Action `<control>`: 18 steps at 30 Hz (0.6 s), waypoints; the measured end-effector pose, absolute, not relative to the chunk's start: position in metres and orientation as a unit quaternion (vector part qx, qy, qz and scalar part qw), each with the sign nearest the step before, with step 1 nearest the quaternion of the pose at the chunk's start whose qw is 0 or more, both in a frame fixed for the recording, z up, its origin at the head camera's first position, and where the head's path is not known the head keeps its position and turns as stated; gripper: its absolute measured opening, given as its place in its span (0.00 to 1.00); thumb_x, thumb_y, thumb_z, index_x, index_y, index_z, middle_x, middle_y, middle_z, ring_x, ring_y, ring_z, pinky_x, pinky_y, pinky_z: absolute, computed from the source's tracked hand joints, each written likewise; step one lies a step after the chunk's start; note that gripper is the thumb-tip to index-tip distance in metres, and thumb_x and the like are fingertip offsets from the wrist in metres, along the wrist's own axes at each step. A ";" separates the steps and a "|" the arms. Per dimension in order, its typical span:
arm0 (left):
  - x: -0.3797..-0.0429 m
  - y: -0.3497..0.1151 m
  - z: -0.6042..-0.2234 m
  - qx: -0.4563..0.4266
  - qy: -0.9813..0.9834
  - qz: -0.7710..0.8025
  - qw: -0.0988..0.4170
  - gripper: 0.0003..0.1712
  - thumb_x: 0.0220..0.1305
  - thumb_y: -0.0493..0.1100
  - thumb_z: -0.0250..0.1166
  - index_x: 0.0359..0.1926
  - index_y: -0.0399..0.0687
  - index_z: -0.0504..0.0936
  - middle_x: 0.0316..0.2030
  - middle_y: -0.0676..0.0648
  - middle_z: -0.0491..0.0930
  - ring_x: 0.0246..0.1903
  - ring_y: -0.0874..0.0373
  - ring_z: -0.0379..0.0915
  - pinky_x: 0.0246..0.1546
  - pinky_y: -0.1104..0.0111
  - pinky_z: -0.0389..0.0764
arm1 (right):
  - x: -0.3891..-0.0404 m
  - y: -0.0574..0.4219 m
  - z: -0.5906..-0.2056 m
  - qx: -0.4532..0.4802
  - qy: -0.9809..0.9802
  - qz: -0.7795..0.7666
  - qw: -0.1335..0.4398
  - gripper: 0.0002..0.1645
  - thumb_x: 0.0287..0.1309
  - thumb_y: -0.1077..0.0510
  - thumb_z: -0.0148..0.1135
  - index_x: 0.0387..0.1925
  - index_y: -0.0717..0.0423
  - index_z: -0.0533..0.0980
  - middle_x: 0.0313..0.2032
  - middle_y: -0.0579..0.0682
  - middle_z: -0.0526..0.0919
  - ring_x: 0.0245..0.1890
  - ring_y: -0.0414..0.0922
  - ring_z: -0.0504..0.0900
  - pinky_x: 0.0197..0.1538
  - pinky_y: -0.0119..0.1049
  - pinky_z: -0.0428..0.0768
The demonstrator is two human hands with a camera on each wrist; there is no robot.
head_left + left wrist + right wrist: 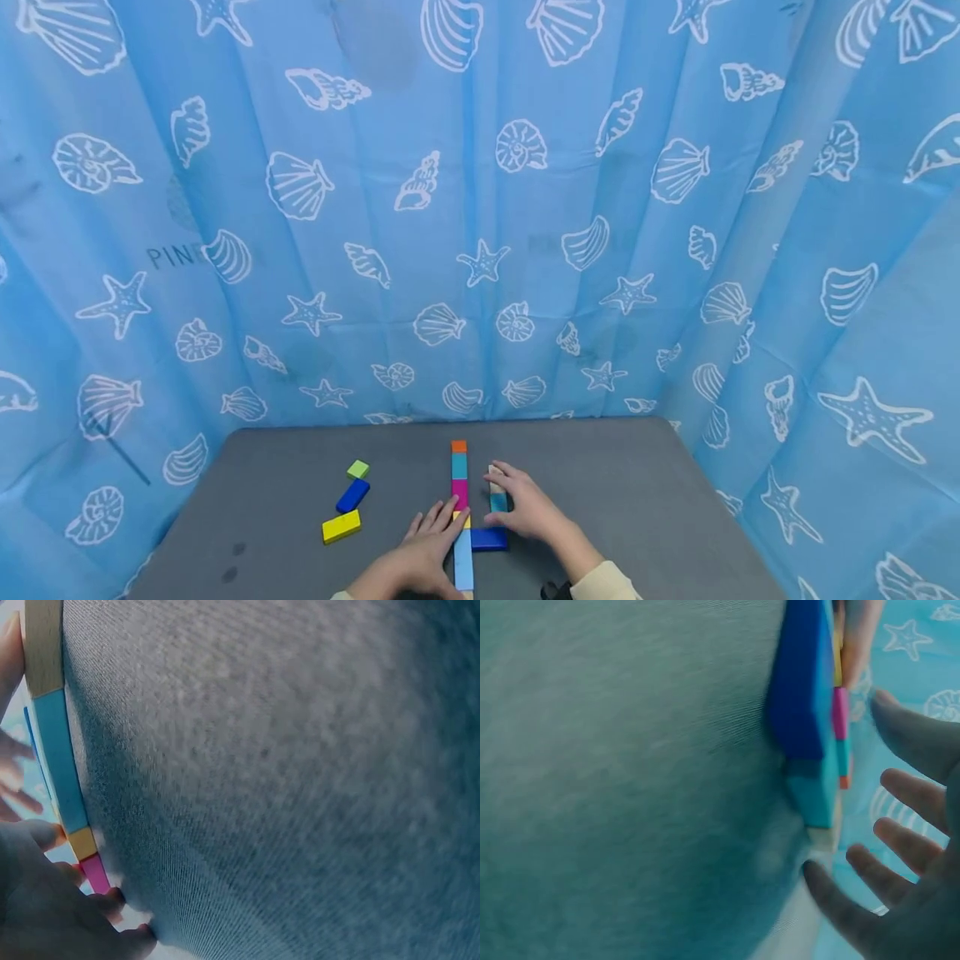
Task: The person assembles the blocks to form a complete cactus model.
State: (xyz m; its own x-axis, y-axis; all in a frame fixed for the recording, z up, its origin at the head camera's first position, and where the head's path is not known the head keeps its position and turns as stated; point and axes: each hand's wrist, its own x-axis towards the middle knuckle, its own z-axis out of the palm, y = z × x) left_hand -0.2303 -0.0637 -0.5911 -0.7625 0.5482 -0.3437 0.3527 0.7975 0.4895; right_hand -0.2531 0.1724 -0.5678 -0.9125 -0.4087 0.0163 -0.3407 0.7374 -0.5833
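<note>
A straight row of blocks runs away from the person: light blue (463, 565), yellow (82, 844), pink (459, 492), teal (459, 467) and orange (459, 447), with a wooden block (45, 649) at the near end. The left hand (420, 557) rests along the row's left side, fingertips at the yellow and pink blocks. A dark blue block (490, 542) juts right from the row. Beyond it lie a second teal block (811, 791) and a pale wooden block (820, 838). Around these two, the right hand (531, 508) spreads its fingers and thumb; the right wrist view shows no grip.
On the grey table (615, 475), left of the row, lie a lime green block (357, 469), a separate blue block (352, 495) and a larger yellow block (341, 527). A blue curtain (480, 208) with white shells hangs behind the table.
</note>
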 end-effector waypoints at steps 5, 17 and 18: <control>-0.234 -0.063 -0.589 0.239 0.921 0.196 0.237 0.71 0.37 0.77 0.75 0.80 0.67 0.50 0.81 0.49 0.41 0.78 0.40 0.41 0.72 0.36 0.44 | -0.255 0.177 -0.568 -0.200 0.930 -0.289 0.103 0.47 0.56 0.43 0.74 0.71 0.58 0.68 0.74 0.61 0.63 0.73 0.64 0.61 0.67 0.64 0.65; -0.228 -0.061 -0.586 0.251 0.922 0.181 0.234 0.72 0.38 0.76 0.76 0.80 0.68 0.48 0.81 0.48 0.42 0.78 0.39 0.41 0.72 0.36 0.46 | -0.250 0.179 -0.574 -0.191 0.927 -0.290 0.141 0.49 0.59 0.39 0.70 0.74 0.56 0.64 0.76 0.59 0.60 0.75 0.63 0.59 0.69 0.64 0.62; -0.227 -0.061 -0.587 0.257 0.920 0.184 0.232 0.71 0.39 0.76 0.76 0.80 0.69 0.48 0.81 0.48 0.42 0.78 0.39 0.41 0.72 0.36 0.46 | -0.249 0.178 -0.574 -0.189 0.927 -0.291 0.143 0.49 0.59 0.39 0.70 0.75 0.55 0.64 0.76 0.58 0.60 0.75 0.63 0.59 0.69 0.64 0.62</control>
